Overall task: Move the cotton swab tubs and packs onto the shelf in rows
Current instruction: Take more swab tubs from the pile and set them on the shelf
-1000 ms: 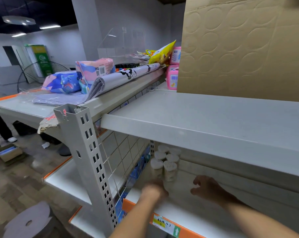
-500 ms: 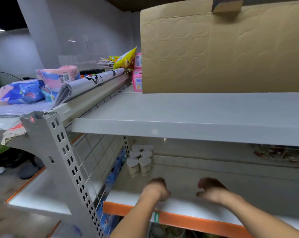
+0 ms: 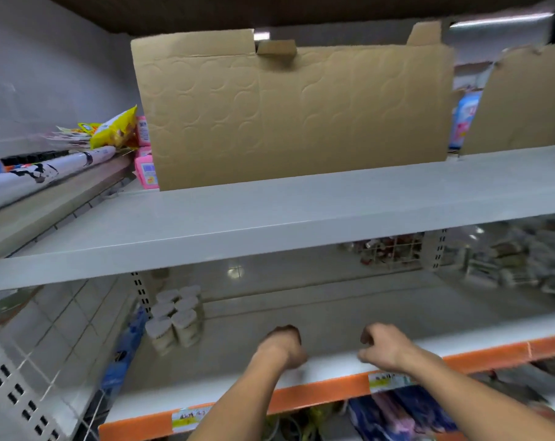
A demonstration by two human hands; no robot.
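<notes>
- Nearest: two bare forearms reached in from the bottom edge over the orange-fronted shelf (image 3: 333,393). Two price labels (image 3: 190,418) were stuck on that orange strip, one left, one right; print too blurred to read.
- Left hand (image 3: 282,346): fingers curled under into a loose fist, back of hand up, over the near part of the shelf. Nothing seen in it.
- Right hand (image 3: 382,346): fingers likewise curled down, thumb side toward the left hand, nothing seen held. The two hands were near each other but apart.
- Below the orange strip: dark and pink packaged goods (image 3: 403,412), blurred; count not possible.
- Cotton swab tubs (image 3: 175,319): white-lidded, upright, on the same shelf at its far left, beside the perforated upright. Six lids counted, standing in two rows of three running near to far, tubs touching. They sat well left of both hands.
- Left of the tubs: a wire grid panel (image 3: 62,329) with blue packs (image 3: 126,348) just behind it.
- Far right on that level: a blurred heap of clear-wrapped goods (image 3: 518,265); not countable.
- Above: one grey upper shelf (image 3: 269,218), its front part bare.
- Farthest: two cardboard sheets on the upper shelf, one large (image 3: 288,113), one at the right edge (image 3: 524,97). Two pink packs (image 3: 147,170) stacked left of the large sheet, one yellow bag (image 3: 115,130), one rolled poster (image 3: 46,171).
</notes>
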